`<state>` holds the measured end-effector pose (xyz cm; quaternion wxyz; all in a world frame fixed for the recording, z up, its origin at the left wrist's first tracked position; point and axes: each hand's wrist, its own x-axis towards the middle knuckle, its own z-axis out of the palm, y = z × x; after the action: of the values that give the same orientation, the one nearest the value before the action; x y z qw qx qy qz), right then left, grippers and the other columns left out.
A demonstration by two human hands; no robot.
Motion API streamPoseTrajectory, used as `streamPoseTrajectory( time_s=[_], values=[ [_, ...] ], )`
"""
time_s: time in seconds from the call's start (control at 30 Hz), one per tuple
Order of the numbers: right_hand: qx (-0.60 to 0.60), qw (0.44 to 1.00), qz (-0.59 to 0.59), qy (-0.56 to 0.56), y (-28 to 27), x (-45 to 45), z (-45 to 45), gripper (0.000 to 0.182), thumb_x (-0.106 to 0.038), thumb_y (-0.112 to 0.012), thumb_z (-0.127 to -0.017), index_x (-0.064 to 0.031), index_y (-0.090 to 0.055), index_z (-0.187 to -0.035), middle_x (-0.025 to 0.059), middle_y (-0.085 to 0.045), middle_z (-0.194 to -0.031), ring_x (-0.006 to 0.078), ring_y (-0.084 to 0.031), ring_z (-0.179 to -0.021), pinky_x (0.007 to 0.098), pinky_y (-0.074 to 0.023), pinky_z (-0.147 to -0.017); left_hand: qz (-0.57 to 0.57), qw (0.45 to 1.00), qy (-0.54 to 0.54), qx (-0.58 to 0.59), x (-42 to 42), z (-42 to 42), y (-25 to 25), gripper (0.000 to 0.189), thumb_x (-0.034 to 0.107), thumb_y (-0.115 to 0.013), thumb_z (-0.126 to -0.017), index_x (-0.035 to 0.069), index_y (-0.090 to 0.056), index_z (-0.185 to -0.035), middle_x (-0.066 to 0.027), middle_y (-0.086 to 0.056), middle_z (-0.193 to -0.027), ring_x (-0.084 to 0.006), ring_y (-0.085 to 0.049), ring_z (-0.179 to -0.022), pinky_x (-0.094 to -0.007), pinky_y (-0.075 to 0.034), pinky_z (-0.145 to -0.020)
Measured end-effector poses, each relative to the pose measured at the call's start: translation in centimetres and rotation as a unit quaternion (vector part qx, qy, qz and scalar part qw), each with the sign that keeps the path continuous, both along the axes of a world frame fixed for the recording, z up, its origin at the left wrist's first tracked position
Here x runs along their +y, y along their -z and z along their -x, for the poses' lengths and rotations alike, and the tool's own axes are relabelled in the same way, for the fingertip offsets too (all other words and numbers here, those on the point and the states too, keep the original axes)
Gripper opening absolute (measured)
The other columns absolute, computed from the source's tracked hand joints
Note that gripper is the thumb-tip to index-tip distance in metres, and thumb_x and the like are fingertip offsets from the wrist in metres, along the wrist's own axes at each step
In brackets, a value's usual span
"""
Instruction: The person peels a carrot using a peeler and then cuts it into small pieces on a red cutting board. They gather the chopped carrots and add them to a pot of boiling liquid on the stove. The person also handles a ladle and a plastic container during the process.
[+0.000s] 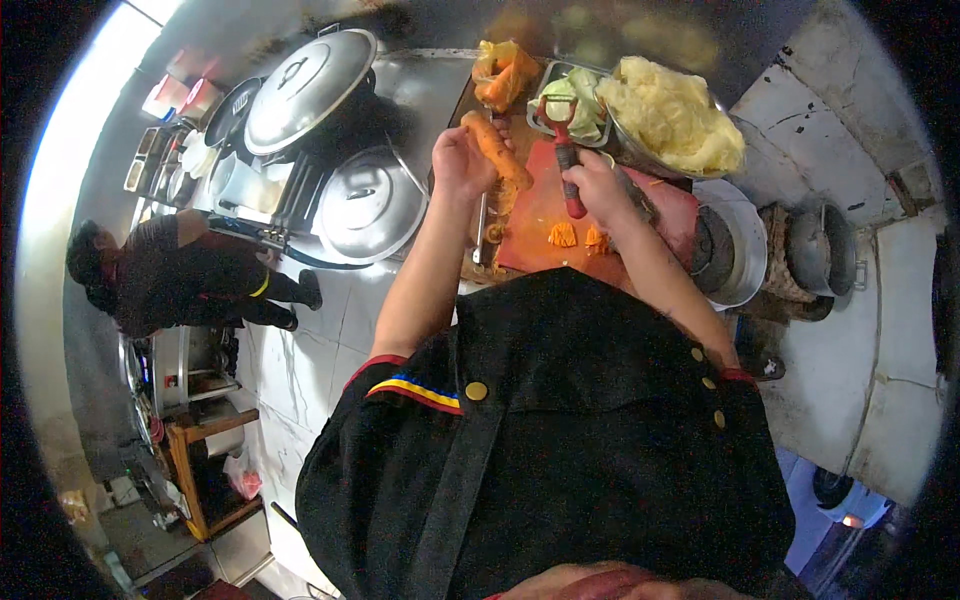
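Note:
My left hand holds a long carrot, tilted, above the left edge of a red cutting board. In my right hand is a vegetable peeler with a red and dark handle, its head pointing away from me and apart from the carrot. Cut orange pieces lie on the board near my body. Orange peelings and a metal-bladed tool lie just left of the board. Behind the carrot stands an orange plastic bag with carrots in it.
A metal tray of cabbage and a bowl heaped with pale yellow shreds stand at the back. Large lidded pots are at left, near another person. A white bucket and a metal pot stand at right.

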<state>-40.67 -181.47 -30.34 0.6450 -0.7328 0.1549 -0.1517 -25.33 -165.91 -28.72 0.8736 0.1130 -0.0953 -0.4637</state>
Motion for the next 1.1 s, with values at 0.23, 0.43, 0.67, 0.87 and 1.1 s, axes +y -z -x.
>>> streamPoseTrajectory(
  time_s=[0.23,0.43,0.67,0.87,1.1],
  values=[
    [-0.015,0.927,0.353,0.130,-6.3,3.0,0.3,0.034,-0.018,-0.056,-0.084,-0.0034,-0.051,-0.114,0.0166,-0.062,-0.093,0.0331,-0.061,-0.086,0.0413,-0.0474,-0.075,-0.058,0.998,0.037,-0.002,-0.9,-0.7,3.6,0.044,0.043,-0.043,-0.092,0.005,-0.047,-0.115,-0.0115,-0.055,-0.096,-0.0229,-0.057,-0.076,-0.0338,-0.052,-0.068],
    [0.049,0.893,0.441,0.071,-9.0,4.0,-0.9,0.038,-0.019,-0.049,-0.085,-0.0044,-0.047,-0.120,0.0252,-0.059,-0.085,0.0421,-0.060,-0.081,0.0491,-0.0488,-0.070,-0.143,0.988,0.013,-0.061,-1.2,0.2,2.2,0.041,0.040,-0.039,-0.094,0.006,-0.047,-0.115,-0.0101,-0.057,-0.094,-0.0224,-0.057,-0.079,-0.0337,-0.050,-0.067],
    [0.140,0.848,0.510,0.029,-8.4,5.5,-2.6,0.044,-0.021,-0.047,-0.087,-0.0075,-0.042,-0.128,0.0223,-0.058,-0.088,0.0406,-0.059,-0.080,0.0469,-0.0492,-0.069,-0.166,0.983,-0.080,-0.011,-3.0,-0.7,3.0,0.039,0.038,-0.036,-0.095,0.006,-0.048,-0.115,-0.0121,-0.058,-0.100,-0.0254,-0.058,-0.084,-0.0387,-0.049,-0.073],
    [0.160,0.873,0.457,-0.064,-5.7,7.0,-0.9,0.041,-0.020,-0.049,-0.085,-0.0048,-0.044,-0.124,0.0232,-0.059,-0.089,0.0406,-0.059,-0.082,0.0478,-0.0480,-0.073,-0.158,0.964,-0.212,0.008,-1.2,-4.5,4.8,0.042,0.041,-0.037,-0.095,0.009,-0.048,-0.119,-0.0114,-0.058,-0.105,-0.0277,-0.057,-0.088,-0.0417,-0.048,-0.075],
    [0.108,0.909,0.386,-0.110,1.0,3.3,-1.4,0.038,-0.019,-0.051,-0.084,-0.0041,-0.050,-0.119,0.0242,-0.060,-0.090,0.0420,-0.057,-0.086,0.0480,-0.0450,-0.075,-0.154,0.960,-0.233,0.025,1.4,-8.0,5.4,0.035,0.036,-0.035,-0.096,0.006,-0.050,-0.108,-0.0082,-0.055,-0.088,-0.0231,-0.053,-0.075,-0.0374,-0.047,-0.069]
  ],
)
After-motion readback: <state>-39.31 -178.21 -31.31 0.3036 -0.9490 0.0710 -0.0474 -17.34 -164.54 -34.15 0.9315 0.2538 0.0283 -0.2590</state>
